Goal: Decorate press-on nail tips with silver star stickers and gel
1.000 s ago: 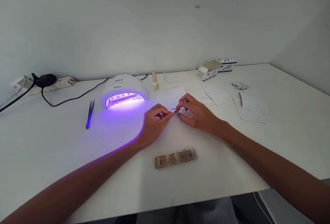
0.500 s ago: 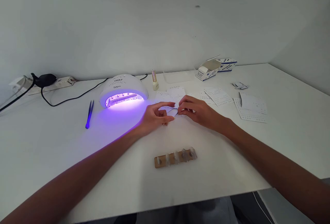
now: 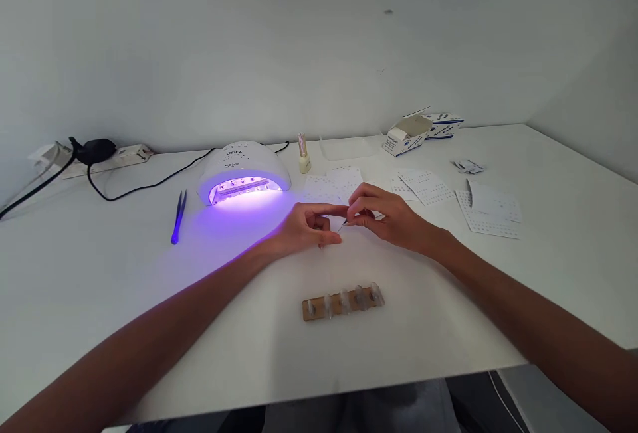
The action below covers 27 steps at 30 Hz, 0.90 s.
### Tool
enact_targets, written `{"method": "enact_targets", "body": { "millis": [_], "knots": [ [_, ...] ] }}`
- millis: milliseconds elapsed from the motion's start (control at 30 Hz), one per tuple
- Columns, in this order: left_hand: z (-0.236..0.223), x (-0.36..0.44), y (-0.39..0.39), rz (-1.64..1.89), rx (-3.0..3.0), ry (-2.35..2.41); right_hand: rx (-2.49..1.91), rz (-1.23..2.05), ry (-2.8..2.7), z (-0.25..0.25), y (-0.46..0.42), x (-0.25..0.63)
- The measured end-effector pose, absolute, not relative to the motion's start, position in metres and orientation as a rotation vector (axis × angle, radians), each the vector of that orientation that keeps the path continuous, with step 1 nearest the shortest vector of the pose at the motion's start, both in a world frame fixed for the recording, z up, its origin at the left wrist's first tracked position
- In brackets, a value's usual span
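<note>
My left hand lies on the white table, its forefinger stretched toward a white dotted sheet and its other fingers curled under. My right hand meets it from the right, with thumb and fingers pinched on a thin pointed tool whose tip touches the sheet near my left fingertip. Nearer to me lies a wooden strip carrying several clear nail tips.
A lit UV nail lamp glows purple at the left, with tweezers beside it. A small bottle, more dotted sheets, small boxes and a power strip with cable lie farther back.
My left hand has uncurled its forefinger and lowered onto the table. My right hand stays pinched on the thin tool, shifted slightly. The view drifted a little.
</note>
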<state>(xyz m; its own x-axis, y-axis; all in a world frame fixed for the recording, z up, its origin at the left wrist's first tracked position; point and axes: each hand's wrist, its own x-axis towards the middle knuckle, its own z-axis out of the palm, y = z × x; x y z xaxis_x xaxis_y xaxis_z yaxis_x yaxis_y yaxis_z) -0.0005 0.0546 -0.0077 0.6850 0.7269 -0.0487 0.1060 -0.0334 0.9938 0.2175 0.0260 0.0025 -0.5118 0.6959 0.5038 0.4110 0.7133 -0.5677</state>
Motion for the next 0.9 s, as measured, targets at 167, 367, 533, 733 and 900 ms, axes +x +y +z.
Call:
{"method": "enact_targets", "body": {
  "millis": [167,367,533,733,900],
  "knots": [
    [-0.003,-0.004,0.058,0.476,1.613,0.651,-0.786,0.449,-2.206,0.004,0.023,0.216],
    [-0.003,-0.005,0.059,0.473,1.530,0.684,-0.843,0.441,-2.236,0.006,0.021,0.216],
    [-0.007,-0.006,0.060,0.474,1.519,0.684,-0.878,0.436,-2.249,0.009,0.018,0.217],
    [-0.009,-0.005,0.058,0.476,1.619,0.706,-0.961,0.451,-2.297,0.012,0.015,0.216],
    [-0.006,-0.003,0.055,0.479,1.644,0.695,-1.003,0.392,-2.384,0.012,0.014,0.214]
  ]
}}
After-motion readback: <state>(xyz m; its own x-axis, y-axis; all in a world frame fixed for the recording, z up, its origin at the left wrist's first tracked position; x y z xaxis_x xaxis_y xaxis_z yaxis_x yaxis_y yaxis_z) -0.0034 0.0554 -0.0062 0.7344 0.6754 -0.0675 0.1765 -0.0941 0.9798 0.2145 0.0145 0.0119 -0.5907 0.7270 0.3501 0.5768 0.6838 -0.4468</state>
